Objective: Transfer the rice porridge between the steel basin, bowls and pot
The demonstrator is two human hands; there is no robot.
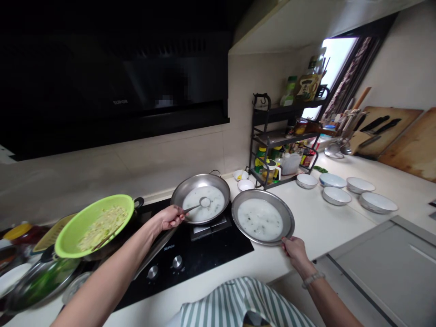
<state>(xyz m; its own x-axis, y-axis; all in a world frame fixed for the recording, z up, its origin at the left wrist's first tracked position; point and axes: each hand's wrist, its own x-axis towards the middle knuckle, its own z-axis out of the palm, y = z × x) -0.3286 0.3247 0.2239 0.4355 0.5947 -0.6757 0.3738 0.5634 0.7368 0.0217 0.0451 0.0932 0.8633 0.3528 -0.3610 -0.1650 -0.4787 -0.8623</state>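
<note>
My left hand (172,217) is closed around the handle of a metal ladle (205,202). The ladle's bowl is over the milky white liquid with dark bits in a steel wok (179,190) on the stove. The wok's long handle runs down beneath my left forearm. With my right hand (293,248) I grip the near rim of a wide steel basin (289,220), fingers pinched on its edge. The basin holds similar white liquid with dark flecks and sits to the right of the wok, by the hob's edge.
A green colander (64,240) of bean sprouts with chopsticks stands left of the black hob (204,254). Several white bowls (336,196) sit on the right counter. A black rack (265,136) of bottles is at the back. The range hood (119,68) hangs overhead.
</note>
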